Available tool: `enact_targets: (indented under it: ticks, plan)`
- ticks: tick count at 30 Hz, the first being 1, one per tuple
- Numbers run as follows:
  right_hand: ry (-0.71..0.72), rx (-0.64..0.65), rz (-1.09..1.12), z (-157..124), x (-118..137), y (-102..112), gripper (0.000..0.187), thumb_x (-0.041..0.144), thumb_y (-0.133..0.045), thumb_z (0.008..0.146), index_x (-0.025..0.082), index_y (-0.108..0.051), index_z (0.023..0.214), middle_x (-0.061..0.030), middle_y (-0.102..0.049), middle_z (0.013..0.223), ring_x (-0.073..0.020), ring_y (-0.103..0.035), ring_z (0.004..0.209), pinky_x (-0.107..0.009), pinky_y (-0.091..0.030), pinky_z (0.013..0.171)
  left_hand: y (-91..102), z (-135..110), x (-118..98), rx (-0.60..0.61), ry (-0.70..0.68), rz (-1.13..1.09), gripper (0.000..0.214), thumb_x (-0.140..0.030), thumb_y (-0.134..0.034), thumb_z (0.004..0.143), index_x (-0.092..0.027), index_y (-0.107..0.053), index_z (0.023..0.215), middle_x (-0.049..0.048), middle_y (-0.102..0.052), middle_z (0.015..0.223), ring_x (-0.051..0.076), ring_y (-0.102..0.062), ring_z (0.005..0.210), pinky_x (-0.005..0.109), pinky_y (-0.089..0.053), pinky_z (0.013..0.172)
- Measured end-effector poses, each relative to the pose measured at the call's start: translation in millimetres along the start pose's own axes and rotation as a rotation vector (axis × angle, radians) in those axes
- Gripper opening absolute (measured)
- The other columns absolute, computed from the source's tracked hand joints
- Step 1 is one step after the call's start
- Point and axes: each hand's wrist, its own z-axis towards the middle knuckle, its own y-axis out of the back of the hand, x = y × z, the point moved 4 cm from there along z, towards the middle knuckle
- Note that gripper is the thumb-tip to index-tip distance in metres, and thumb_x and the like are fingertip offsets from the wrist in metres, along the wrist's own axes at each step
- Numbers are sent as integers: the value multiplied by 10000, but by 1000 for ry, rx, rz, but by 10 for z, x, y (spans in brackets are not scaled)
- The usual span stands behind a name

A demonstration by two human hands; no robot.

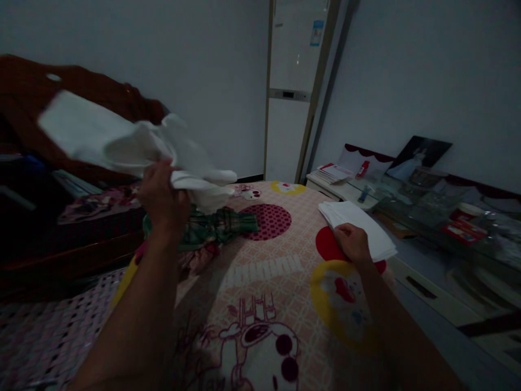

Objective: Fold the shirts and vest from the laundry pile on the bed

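My left hand (161, 193) is raised over the left side of the bed or table surface, closed around a white cloth garment (142, 144). The garment hangs bunched and spread to both sides of the fist, blurred by motion. On the right, my right hand (353, 241) is closed at the near left edge of a flat white stack (368, 225), its fingers curled against it. Whether the stack is folded cloth or paper is unclear. Beneath the garment lies a crumpled green patterned cloth (220, 228), beside a pinkish one (199, 258).
A pink patterned cover (260, 288) spreads under both hands. Right of it stands a glass-topped white cabinet (407, 195) with papers (334, 172), a photo (419, 155) and a red box (464, 231). A wooden bench (73, 81) is at left, a tall white air conditioner (288, 130) behind.
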Motion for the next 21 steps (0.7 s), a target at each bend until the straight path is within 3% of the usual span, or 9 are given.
enact_targets:
  ticks: [4,7,11,16,18,21]
  plan:
    - [14,-59,-669,36,-170,120,264,217,-492,855,102,-696,976,-208,-690,1005,-293,-647,941,-395,-486,817,-212,-392,398,642,37,308,394,-191,-543,722,-101,-704,1070,159,-719,1033,340,-648,995,423,-488,885]
    - [-1,-26,-855,50,-247,162,278,201,-472,872,56,-692,962,-258,-659,1006,-343,-627,980,-416,-486,806,-300,-616,552,863,-16,351,392,-143,-554,672,-152,-741,1016,129,-739,973,336,-665,938,394,-497,824]
    - [-22,-56,-893,105,-300,207,290,152,-448,862,36,-691,968,-280,-642,1035,-373,-610,1029,-431,-488,802,-238,-641,513,937,-129,250,324,-291,-670,653,-244,-769,958,65,-737,858,305,-671,787,366,-485,734]
    - [-12,-43,-884,214,-397,231,317,94,-422,838,23,-704,962,-290,-652,1026,-387,-619,1024,-434,-489,782,-71,-547,315,1031,-99,14,460,-527,-651,704,-282,-735,1084,36,-736,801,231,-667,679,303,-477,653]
    - [-14,-35,-885,261,-430,242,327,91,-417,836,11,-710,957,-294,-664,992,-385,-637,985,-446,-491,779,-80,-502,254,905,-82,-56,451,-519,-580,791,-249,-708,1127,53,-743,888,225,-682,758,309,-491,718]
    - [-49,-32,-880,311,-447,275,327,114,-431,840,1,-715,955,-299,-674,969,-382,-653,949,-452,-495,769,-252,-518,319,691,-105,35,460,-433,-615,810,-196,-653,1202,112,-692,1141,287,-636,1038,416,-450,934]
